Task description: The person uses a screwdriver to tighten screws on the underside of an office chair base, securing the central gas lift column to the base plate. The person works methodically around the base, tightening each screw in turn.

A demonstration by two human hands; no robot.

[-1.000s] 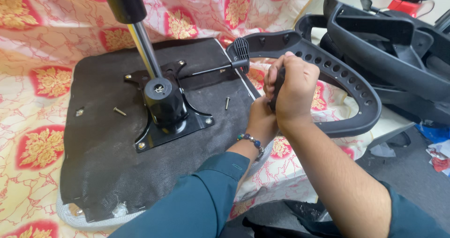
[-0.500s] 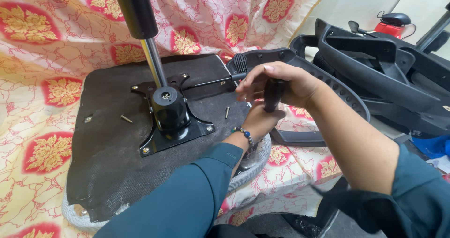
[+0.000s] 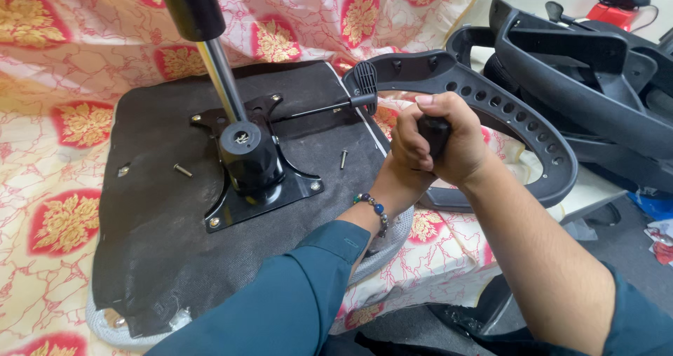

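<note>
The black tool handle (image 3: pixel 434 135) sits at the upturned chair seat's (image 3: pixel 161 237) right edge, over the armrest (image 3: pixel 519 128); the right hand (image 3: pixel 445 142) is clenched round it, the left hand (image 3: pixel 396 180) tucked beneath, its grip hidden. Against half a second ago, both hands are now lower. Two loose screws (image 3: pixel 184 170) lie on the seat, either side of one mounting plate (image 3: pixel 270 187) with its gas cylinder (image 3: pixel 221 75).

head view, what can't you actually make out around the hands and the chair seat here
- Tool in the right hand: head view, only a dark handle shows; fingers hide the tip.
- Left hand: mostly covered by the right hand.
- Gas cylinder: top cut off by the upper edge.
- Seat underside: near rim hidden by the teal sleeve.
- Loose screws: too small to tell type.
</note>
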